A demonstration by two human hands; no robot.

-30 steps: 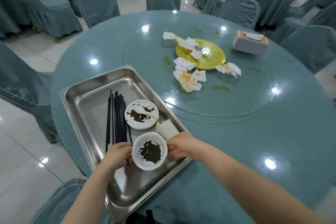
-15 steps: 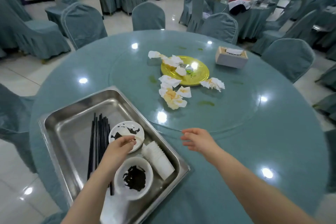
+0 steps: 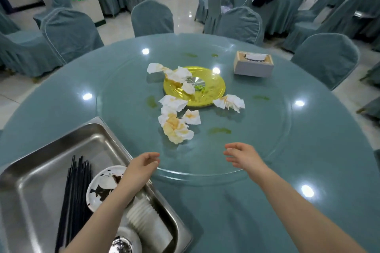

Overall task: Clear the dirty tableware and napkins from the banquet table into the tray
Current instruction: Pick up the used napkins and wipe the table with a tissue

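Reaching out over the round desk (image 3: 308,150), both hands hovered empty above the near edge of the glass turntable (image 3: 267,121). The left hand (image 3: 141,167) hung at about 7 o'clock from the yellow plate (image 3: 209,90), its fingers (image 3: 153,158) loosely spread and holding nothing; the right hand (image 3: 243,155) sat at about 5 o'clock, fingers likewise relaxed and apart. Crumpled, stained napkins (image 3: 174,127) lay scattered on and around the plate, well beyond the hands. The steel tray (image 3: 41,170) at 8 o'clock already held black chopsticks (image 3: 76,195), a smeared saucer (image 3: 102,187), stacked white cups (image 3: 141,217) and a bowl near the bottom edge.

The risk seemed to lie in the napkins: light and greasy, they could slip from a loose gather and drop back on the glass, or smear sauce across it. The turntable might also rotate under a pressing hand, carrying the plate away. Lifting the plate with napkins resting on it could tip them off.
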